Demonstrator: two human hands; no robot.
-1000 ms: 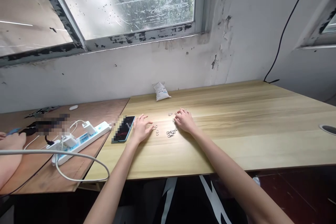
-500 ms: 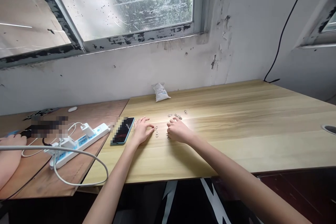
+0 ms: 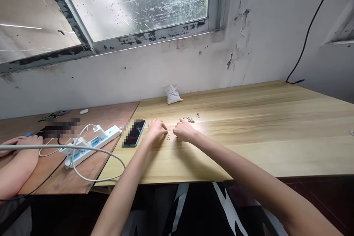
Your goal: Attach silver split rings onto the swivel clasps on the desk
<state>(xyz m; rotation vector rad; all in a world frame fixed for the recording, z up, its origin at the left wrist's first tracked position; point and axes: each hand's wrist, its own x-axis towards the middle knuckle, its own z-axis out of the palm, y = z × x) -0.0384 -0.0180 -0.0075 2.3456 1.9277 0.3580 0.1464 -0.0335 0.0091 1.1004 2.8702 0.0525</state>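
Note:
Small metal rings lie on the light wood table. My left hand [image 3: 157, 129] is closed, its thumb and fingertips bent together at a small metal ring. Just below those fingertips lie a few more metal rings [image 3: 168, 137]. Close by on the right, my right hand [image 3: 184, 130] is curled down against the tabletop. Its fingertips are hidden behind the hand, so what they hold does not show. Beyond it sits a small heap of metal rings [image 3: 190, 120], with a couple of separate rings [image 3: 198, 115] farther right.
A phone [image 3: 137, 132] lies left of my left hand. A white power strip [image 3: 94, 145] with plugs and a looping cable [image 3: 110, 153] is on the brown table. Another person's arm [image 3: 24, 158] rests at far left. A white packet [image 3: 173, 94] stands by the wall.
My left hand's fingers have drawn together from a wider spread. My right hand stays curled and now covers the rings that showed beneath it. The whole view has shifted slightly.

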